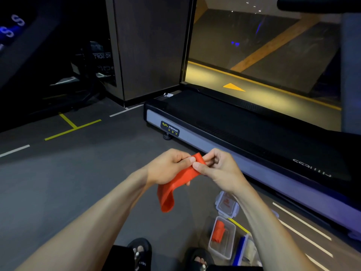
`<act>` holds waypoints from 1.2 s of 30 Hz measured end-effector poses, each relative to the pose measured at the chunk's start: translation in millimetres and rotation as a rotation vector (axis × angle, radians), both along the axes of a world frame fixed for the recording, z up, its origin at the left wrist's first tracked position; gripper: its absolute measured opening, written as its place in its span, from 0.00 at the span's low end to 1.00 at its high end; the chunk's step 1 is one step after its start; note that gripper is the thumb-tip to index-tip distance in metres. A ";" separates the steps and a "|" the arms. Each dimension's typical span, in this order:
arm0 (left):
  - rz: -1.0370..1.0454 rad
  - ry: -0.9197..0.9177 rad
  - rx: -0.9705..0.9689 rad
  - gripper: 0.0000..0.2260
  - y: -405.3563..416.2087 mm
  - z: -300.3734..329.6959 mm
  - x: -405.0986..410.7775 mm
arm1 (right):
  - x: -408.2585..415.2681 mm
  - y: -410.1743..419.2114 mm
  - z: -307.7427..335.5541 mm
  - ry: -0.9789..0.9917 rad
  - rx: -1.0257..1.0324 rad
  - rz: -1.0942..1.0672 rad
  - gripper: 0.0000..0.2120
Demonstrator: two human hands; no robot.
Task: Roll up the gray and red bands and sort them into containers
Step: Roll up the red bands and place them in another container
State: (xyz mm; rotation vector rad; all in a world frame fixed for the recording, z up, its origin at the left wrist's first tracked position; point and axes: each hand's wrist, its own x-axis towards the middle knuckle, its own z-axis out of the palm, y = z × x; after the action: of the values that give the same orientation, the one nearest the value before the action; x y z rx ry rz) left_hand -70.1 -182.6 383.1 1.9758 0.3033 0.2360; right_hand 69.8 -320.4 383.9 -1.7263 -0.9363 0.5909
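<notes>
Head view: two hands, left hand [168, 167] and right hand [218, 169], pinch one red band [175, 184] with curled fingers above the floor [78, 182]. One clear container [222, 237] below holds one rolled red band [218, 231]; one lid [226, 204] lies beside. Treadmill [234, 130] label reads "BODY STRONG".

I pinch one end of the red band [176, 182] between the fingers [192, 159] of both hands, its flat loop sagging below them. Below and to the right of my fingers, a clear open container [222, 238] on the floor holds a rolled red band [218, 231]; its lid [227, 204] lies just beyond.
</notes>
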 end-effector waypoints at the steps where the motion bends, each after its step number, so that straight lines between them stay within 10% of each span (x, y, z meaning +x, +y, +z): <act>1: 0.000 0.001 -0.007 0.17 0.2 -0.6 -0.2 | -0.5 0.5 -0.2 -0.013 -0.004 0.004 0.13; 36: -0.006 0.035 0.098 0.09 17.8 -17.1 2.1 | 0.0 -4.1 -3.9 0.054 -0.026 0.077 0.07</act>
State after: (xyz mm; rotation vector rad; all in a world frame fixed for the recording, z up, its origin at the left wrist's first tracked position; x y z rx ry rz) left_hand -68.0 -164.8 365.9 2.0789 0.3134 0.2156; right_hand 69.8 -324.6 380.0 -1.6947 -0.9639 0.6999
